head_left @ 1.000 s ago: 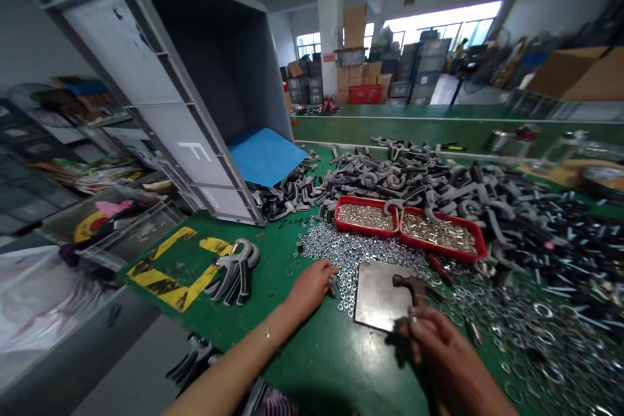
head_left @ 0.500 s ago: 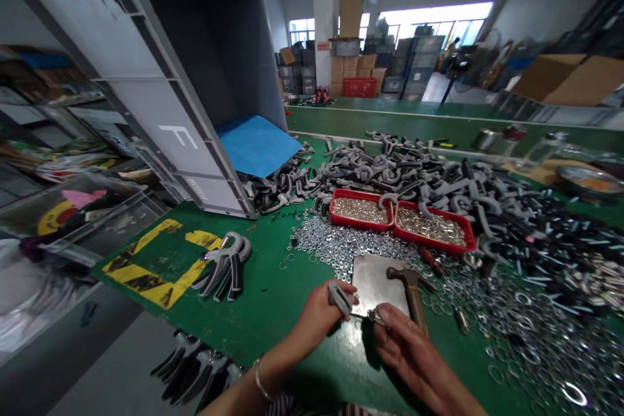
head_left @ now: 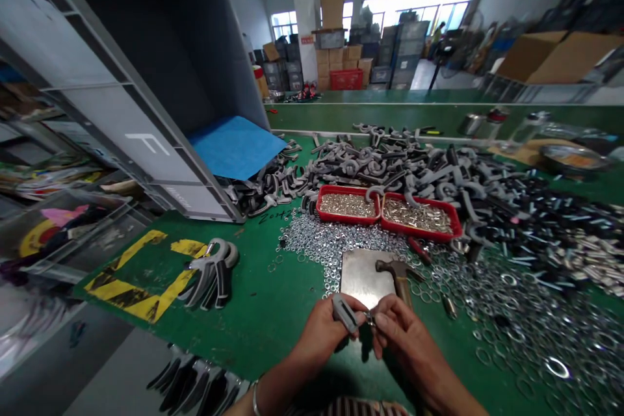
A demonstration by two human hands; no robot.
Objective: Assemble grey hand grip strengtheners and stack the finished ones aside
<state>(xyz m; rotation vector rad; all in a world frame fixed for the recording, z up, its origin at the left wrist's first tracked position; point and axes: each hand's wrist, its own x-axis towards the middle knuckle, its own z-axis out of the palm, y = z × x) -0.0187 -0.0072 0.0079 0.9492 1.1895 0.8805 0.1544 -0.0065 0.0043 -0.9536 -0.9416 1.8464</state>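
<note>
My left hand (head_left: 316, 335) is closed round a grey plastic handle (head_left: 344, 313) with a dark slot along it. Close beside it, my right hand (head_left: 407, 335) pinches a small shiny metal piece (head_left: 370, 320) against the handle's far end; its exact kind is too small to make out. Both hands meet over the near edge of a flat metal plate (head_left: 366, 273). Across the plate's right side lies a claw hammer (head_left: 400, 273), its wooden shaft partly behind my right hand. A small bunch of grey-and-black handles (head_left: 212, 276) rests on the green table to the left.
Two red trays (head_left: 387, 224) of small metal pins stand behind the plate. Loose nuts and washers (head_left: 312, 240) and metal rings (head_left: 517, 325) spread around. Behind the trays is a heap of grey curved parts (head_left: 390, 166). A tall grey crate (head_left: 160, 143) stands at left.
My right hand has come in to the left, bringing its fingers up against the handle's end. The left hand still holds the handle. The whole view has shifted slightly.
</note>
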